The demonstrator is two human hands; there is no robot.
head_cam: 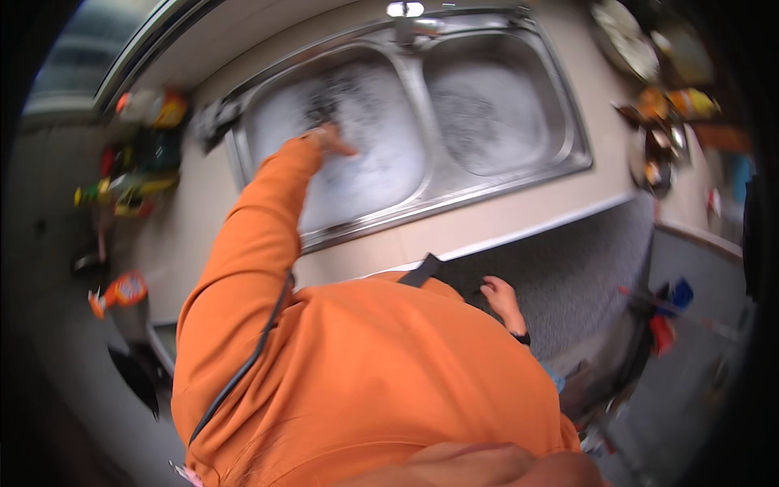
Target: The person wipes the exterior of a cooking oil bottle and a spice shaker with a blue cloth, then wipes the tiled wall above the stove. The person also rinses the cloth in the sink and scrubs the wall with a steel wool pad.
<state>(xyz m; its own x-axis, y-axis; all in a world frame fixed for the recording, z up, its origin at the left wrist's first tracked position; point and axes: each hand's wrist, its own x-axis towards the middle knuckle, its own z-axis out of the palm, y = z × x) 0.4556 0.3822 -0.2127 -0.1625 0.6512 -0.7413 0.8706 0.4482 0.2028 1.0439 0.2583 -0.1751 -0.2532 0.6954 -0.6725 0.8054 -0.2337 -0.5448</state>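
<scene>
My left hand (331,140) reaches down into the left basin (420,182) of a stainless-steel double sink. Its thumb shows above the white suds (377,143), while the other fingers are blurred and partly hidden at a dark patch in the foam. Whether they grip anything cannot be made out. My right hand (500,295) hangs beside my body over the grey floor, past the counter's front edge. It looks empty, with loosely curled fingers and a black band on the wrist. Foamy water (493,115) also stands in the right basin.
The mixer tap (414,27) rises behind the divider. A grey cloth (216,122) lies left of the sink, near several bottles and an orange spray bottle (125,292). At right are a dish (627,39), a yellow bottle (692,103) and metal ware (660,158).
</scene>
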